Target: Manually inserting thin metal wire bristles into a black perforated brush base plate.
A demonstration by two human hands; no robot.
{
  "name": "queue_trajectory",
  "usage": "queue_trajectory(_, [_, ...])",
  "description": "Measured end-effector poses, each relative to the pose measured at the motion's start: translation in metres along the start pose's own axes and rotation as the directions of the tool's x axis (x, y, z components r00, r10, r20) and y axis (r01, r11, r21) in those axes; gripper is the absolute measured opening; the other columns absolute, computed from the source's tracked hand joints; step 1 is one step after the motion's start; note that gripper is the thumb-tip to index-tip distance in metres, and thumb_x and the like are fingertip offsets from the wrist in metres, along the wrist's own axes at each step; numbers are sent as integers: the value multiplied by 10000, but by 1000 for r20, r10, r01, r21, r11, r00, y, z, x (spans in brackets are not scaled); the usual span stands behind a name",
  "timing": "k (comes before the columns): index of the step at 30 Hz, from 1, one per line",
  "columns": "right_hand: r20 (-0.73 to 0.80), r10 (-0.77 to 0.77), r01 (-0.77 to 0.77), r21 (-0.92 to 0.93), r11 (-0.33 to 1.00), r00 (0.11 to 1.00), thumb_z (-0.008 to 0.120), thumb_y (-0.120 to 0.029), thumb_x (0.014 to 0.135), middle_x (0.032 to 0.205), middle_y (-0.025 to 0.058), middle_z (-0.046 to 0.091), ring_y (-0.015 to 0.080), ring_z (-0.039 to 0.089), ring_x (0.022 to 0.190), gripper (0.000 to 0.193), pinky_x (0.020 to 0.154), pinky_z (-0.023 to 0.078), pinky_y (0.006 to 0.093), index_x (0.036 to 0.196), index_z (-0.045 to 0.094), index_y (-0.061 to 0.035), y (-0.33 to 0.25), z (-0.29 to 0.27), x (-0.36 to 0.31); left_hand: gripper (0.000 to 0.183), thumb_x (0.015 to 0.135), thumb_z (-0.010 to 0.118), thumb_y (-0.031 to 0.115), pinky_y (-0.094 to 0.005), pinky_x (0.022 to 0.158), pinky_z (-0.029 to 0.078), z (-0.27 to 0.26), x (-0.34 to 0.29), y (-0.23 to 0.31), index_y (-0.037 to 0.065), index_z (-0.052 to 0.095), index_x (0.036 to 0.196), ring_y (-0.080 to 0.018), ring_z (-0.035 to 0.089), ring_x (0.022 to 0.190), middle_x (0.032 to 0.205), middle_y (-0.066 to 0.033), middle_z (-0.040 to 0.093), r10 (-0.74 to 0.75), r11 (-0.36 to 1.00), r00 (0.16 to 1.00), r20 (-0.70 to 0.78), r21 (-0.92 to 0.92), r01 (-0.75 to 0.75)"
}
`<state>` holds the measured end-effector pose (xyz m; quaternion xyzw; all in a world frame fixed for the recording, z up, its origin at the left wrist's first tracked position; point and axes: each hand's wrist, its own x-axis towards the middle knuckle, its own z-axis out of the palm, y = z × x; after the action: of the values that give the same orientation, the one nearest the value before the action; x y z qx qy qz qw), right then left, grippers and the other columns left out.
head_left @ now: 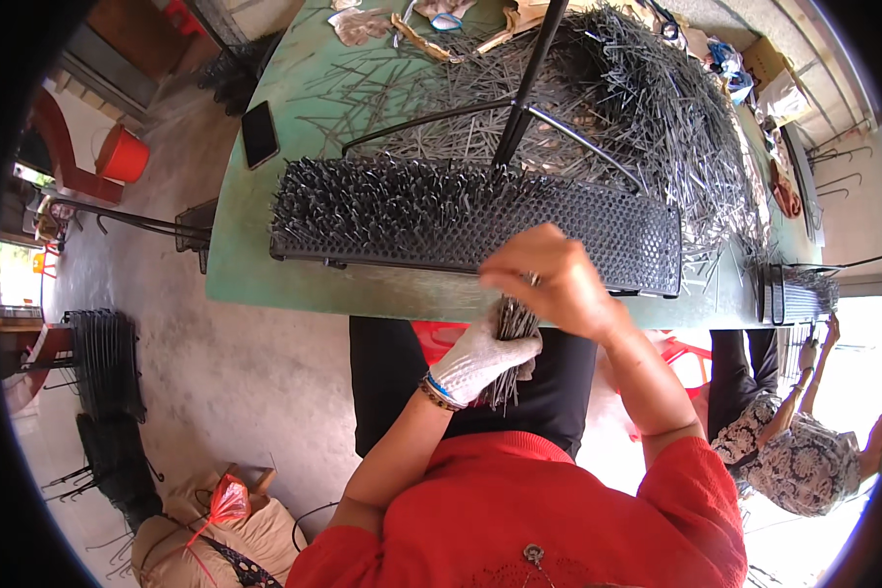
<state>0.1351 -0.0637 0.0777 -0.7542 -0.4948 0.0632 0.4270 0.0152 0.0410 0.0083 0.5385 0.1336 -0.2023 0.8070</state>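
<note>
My left hand (480, 361), in a white knitted glove, is closed round a bundle of thin dark rods (515, 319) just in front of the table edge. My bare right hand (549, 279) is bent over the bundle's top, its fingers pinched together; what they hold is too small to make out. Just beyond both hands, a long black perforated rack (598, 240) stands on the table. Its left and middle holes are packed with upright dark rods (372, 211), while bare holes show at the right. A black metal frame (519, 108) rises behind the rack.
A large heap of loose rods (647, 118) covers the far side of the green table (240, 269). A phone (260, 134) lies at the left, crumpled gloves (358, 26) at the back. Another person (804, 456) works at the right beside a second rack (802, 294).
</note>
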Motion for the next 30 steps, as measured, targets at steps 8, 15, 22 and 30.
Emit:
queue_trajectory(8, [-697, 151, -185, 27, 982, 701, 718, -49, 823, 891, 57, 698, 97, 623, 797, 170, 724, 490, 235, 984, 695, -1, 49, -28, 14, 295, 847, 597, 1, -334, 665, 592, 5, 3, -2, 47, 521, 1129, -162, 642, 753, 953, -79, 621, -81, 873, 984, 156, -466, 146])
queue_trajectory(15, [-674, 13, -213, -214, 953, 738, 727, -33, 789, 885, 90, 699, 182, 662, 777, 182, 742, 497, 273, 969, 700, -39, 70, -17, 19, 240, 851, 598, -9, -354, 667, 600, 10, 0, -2, 33, 541, 1080, -186, 664, 746, 915, -91, 634, -100, 824, 985, 142, -543, 162])
queue_trajectory(22, [-529, -186, -99, -463, 881, 828, 737, -58, 764, 893, 62, 682, 237, 609, 788, 172, 718, 469, 328, 931, 701, -64, 77, -12, 15, 255, 857, 594, -19, -319, 610, 581, 9, 3, -10, 50, 532, 1094, -172, 656, 702, 930, -97, 646, -49, 851, 994, 102, -516, 96])
queue_trajectory(30, [-560, -205, -89, -452, 888, 803, 730, -103, 789, 828, 79, 641, 226, 595, 695, 157, 585, 448, 346, 918, 684, -26, 72, -13, 7, 378, 852, 586, -15, -290, 586, 562, 1, 3, -12, 68, 451, 1196, -141, 630, 685, 963, -96, 637, -4, 908, 997, 78, -417, 36])
